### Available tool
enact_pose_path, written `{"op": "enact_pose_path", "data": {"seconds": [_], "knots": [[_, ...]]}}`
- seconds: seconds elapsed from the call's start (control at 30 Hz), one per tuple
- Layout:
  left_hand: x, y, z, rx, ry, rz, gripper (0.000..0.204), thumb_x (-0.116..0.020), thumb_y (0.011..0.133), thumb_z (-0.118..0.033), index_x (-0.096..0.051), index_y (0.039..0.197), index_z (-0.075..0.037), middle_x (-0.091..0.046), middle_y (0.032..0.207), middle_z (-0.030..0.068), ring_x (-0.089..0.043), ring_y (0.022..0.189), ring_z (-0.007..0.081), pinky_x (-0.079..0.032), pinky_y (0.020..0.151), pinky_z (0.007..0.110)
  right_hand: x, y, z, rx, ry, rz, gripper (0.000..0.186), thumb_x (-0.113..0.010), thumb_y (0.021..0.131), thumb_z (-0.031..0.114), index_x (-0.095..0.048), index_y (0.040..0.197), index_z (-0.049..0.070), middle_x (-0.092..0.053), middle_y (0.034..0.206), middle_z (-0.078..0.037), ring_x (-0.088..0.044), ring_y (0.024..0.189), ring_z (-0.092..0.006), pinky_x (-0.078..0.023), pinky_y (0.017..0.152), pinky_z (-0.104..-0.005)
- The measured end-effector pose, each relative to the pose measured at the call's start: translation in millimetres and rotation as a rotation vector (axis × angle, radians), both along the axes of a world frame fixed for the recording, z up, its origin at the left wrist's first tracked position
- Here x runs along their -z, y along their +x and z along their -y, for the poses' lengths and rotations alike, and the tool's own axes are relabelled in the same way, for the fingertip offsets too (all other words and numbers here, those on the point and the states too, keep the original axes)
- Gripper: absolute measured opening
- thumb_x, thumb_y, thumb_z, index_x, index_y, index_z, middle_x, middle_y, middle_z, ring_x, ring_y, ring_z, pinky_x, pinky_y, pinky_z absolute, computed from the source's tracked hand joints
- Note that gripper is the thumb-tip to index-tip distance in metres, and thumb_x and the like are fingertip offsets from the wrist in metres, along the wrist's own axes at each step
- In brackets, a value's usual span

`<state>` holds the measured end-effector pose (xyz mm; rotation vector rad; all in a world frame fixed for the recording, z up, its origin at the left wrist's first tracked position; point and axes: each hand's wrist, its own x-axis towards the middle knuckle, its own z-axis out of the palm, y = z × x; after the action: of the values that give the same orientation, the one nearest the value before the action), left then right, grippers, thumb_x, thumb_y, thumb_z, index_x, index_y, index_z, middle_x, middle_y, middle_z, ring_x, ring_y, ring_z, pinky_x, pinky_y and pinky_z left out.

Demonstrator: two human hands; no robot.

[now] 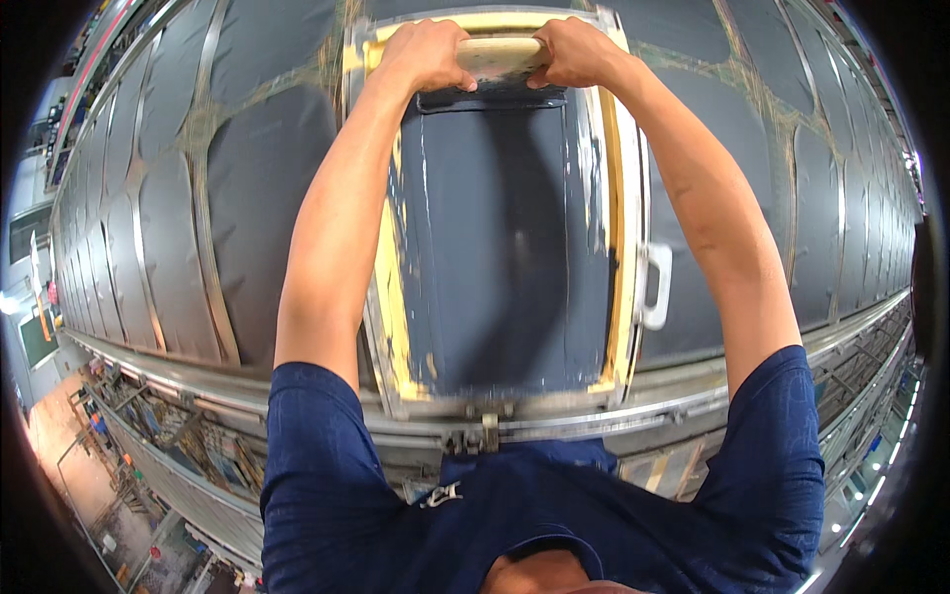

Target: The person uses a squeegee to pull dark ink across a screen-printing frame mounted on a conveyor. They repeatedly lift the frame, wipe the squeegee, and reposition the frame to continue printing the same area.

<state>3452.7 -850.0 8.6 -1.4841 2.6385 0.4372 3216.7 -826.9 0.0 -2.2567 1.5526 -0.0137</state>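
Observation:
Both my arms reach to the far end of a screen printing frame (pixel 634 342) edged with yellow tape. My left hand (pixel 427 54) and my right hand (pixel 582 51) are closed on the two ends of a wooden squeegee (pixel 502 56), thumbs on its near side. Its lower edge meets a dark band of ink (pixel 492 100) on the screen. Towards me stretches the dark blue-grey mesh (pixel 495 247), with a shadow down its middle. Yellow and white smears mark the borders. The blade's contact edge is partly hidden by ink and shade.
A white handle (pixel 656 287) sticks out from the frame's right side. Dark fabric panels (pixel 267 218) lie along the long table on both sides. A metal rail (pixel 554 428) runs along the table's near edge, with a small clamp-like fitting (pixel 489 434) below the frame.

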Motion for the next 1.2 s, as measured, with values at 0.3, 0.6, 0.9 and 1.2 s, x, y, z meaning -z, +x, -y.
{"op": "enact_pose_path", "data": {"seconds": [0.3, 0.6, 0.9, 1.2], "knots": [[-8, 35, -265, 0.074, 0.019, -0.019, 0.026, -0.085, 0.076, -0.036, -0.078, 0.095, -0.020, -0.077, 0.088, 0.0049, -0.073, 0.086, 0.0240, -0.044, 0.084, 0.040, -9, 30, -265, -0.065, -0.056, 0.008, 0.029, -0.088, 0.070, 0.028, -0.070, 0.079, 0.008, -0.067, 0.067, -0.014, -0.069, 0.070, -0.0358, -0.053, 0.072, -0.0471], [-7, 58, -377, 0.090, 0.064, -0.205, 0.021, -0.083, 0.074, -0.025, -0.076, 0.090, -0.015, -0.074, 0.082, 0.0035, -0.071, 0.083, 0.0242, -0.044, 0.083, 0.042, -27, 47, -372, -0.055, 0.093, -0.021, 0.022, -0.085, 0.074, 0.027, -0.073, 0.082, 0.010, -0.070, 0.074, -0.012, -0.069, 0.078, -0.0314, -0.047, 0.085, -0.0422], [-30, 22, -128, 0.048, 0.011, -0.079, 0.036, -0.086, 0.072, -0.034, -0.078, 0.102, -0.016, -0.077, 0.094, 0.0096, -0.073, 0.094, 0.0304, -0.053, 0.088, 0.045, -35, 9, -118, -0.050, 0.089, 0.020, 0.034, -0.088, 0.072, 0.030, -0.075, 0.095, 0.009, -0.073, 0.084, -0.017, -0.072, 0.083, -0.0362, -0.057, 0.075, -0.0463], [-1, -6, 86, 0.027, 0.057, -0.105, 0.053, -0.091, 0.065, -0.036, -0.077, 0.112, -0.015, -0.077, 0.103, 0.0155, -0.072, 0.101, 0.0349, -0.056, 0.092, 0.047, -20, -15, 84, -0.045, 0.137, 0.048, 0.039, -0.090, 0.069, 0.021, -0.074, 0.098, 0.000, -0.076, 0.086, -0.018, -0.073, 0.080, -0.0324, -0.056, 0.075, -0.0414]]}}
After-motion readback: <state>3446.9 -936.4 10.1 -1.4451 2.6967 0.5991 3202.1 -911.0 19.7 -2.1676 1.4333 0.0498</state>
